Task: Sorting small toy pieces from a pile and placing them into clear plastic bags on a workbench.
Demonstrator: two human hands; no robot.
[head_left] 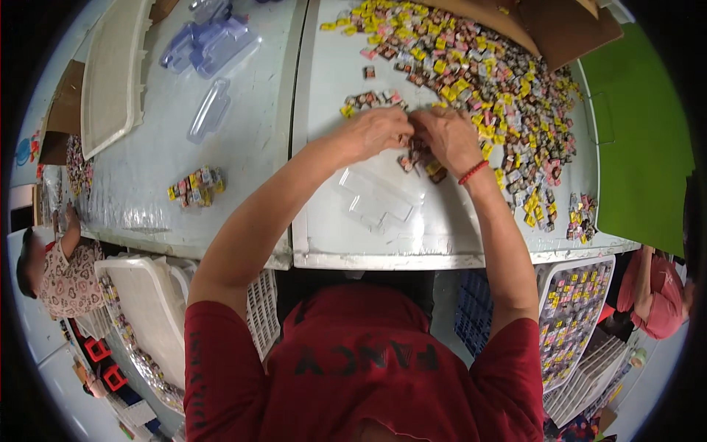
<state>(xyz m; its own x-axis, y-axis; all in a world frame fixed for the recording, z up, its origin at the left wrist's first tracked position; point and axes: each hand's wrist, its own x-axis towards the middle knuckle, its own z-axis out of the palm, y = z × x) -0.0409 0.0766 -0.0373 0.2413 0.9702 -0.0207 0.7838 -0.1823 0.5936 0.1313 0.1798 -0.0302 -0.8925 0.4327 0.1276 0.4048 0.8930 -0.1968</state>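
Closest to us is the wearer's dark red shirt (353, 398), filling six o'clock, with both bare forearms extended from it over the white table (331, 66). At twelve o'clock we find the left hand (377, 130), its fingers bent inward and narrowly spaced. Just beside it, towards one o'clock, the right hand (447, 135) curls down over a few dark pieces (405, 163); a red bracelet (473, 172) circles that wrist. Since the fingertips overlap and partly hide one another, we cannot tell whether either hand grips anything.

We record the main pile of small pieces (479, 88), yellow, pink and brown, spreading from twelve round to three o'clock. One smaller cluster (372, 99) lies just beyond the left hand. Between the forearms, near the centre, a transparent tray (379, 200) with a stepped outline lies on the table, apart from both hands; we see no pieces in it. Towards ten o'clock we note a packed tray (197, 186) and, at eleven, several bluish trays (213, 46).

We judge the step in hand to be gathering or lining up pieces by fingertip. In our opinion the next move calls for a light, narrow pinch that keeps the pieces together and, should the tray be used, for matching its stepped shape.
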